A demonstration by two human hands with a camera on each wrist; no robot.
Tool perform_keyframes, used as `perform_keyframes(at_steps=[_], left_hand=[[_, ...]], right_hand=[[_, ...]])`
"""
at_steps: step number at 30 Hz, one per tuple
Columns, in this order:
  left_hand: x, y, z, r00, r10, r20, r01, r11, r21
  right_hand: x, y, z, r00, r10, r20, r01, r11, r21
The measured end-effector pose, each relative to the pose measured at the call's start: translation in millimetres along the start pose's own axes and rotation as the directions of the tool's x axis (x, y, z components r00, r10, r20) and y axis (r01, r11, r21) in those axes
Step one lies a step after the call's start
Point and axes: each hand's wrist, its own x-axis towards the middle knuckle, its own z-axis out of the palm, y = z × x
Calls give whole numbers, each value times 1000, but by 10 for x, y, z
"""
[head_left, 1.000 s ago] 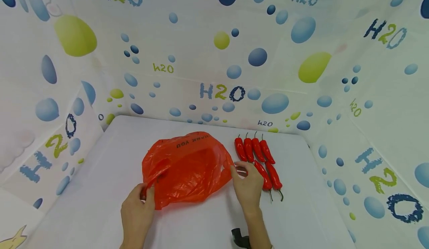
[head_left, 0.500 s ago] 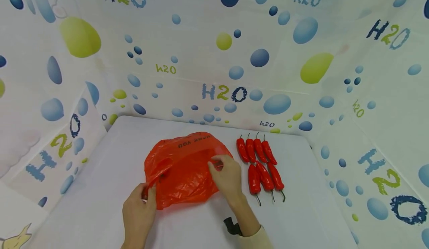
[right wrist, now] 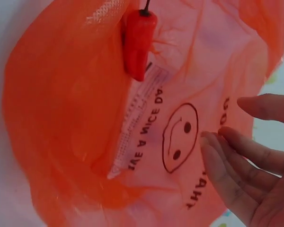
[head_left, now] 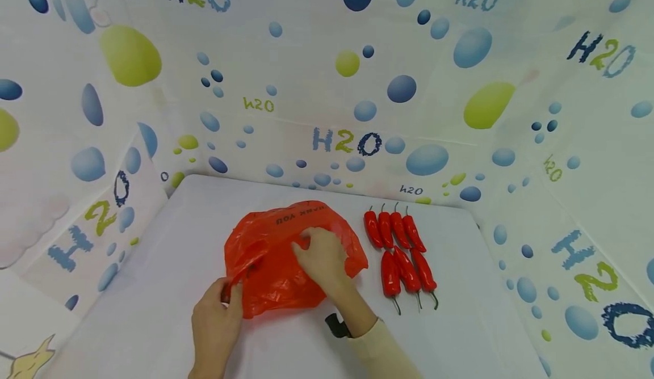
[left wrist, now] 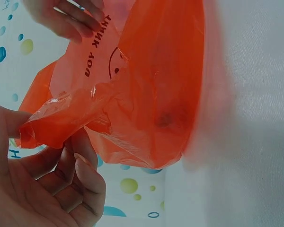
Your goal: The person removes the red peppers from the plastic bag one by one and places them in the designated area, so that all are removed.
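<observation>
An orange-red plastic bag (head_left: pixel 293 226) printed "THANK YOU" lies with its mouth spread. My left hand (head_left: pixel 217 316) pinches the near left edge, and the left wrist view shows the film (left wrist: pixel 42 130) between thumb and fingers. Over the mouth is my right hand (head_left: pixel 324 260), thumb and fingers apart, nothing between them. In the right wrist view a red chili pepper (right wrist: pixel 140 45) with a dark stem lies inside the bag, apart from the right hand (right wrist: pixel 251 165). A smiley face (right wrist: pixel 180 137) is printed near those fingers.
Right of the bag, more red chili peppers lie on the white table (head_left: pixel 460 311): a back row of several (head_left: pixel 385 228) and a front row of three (head_left: pixel 409 274). A curtain (head_left: pixel 286 55) with blue and green dots stands behind and at both sides.
My right hand has let go of the bag's right edge and moved left over the mouth. A front chili pepper it hid now shows. My left hand keeps its pinch.
</observation>
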Motion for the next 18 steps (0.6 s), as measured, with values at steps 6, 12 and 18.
perform_keyframes(at_steps=[6,12,18], left_hand=[[-19,4,1,1000,8,17,-8,1000,2],[-13,22,-5,999,-9,40,8,1000,9],[-23,11,1,1000,15,19,-14,1000,-4]], right_hand=[[60,-90,116,998,-7,64,8,1000,-10],[88,-224,214,993,-10,115,13,1000,-22],[179,-318,348,982,23,189,-11,998,-66]])
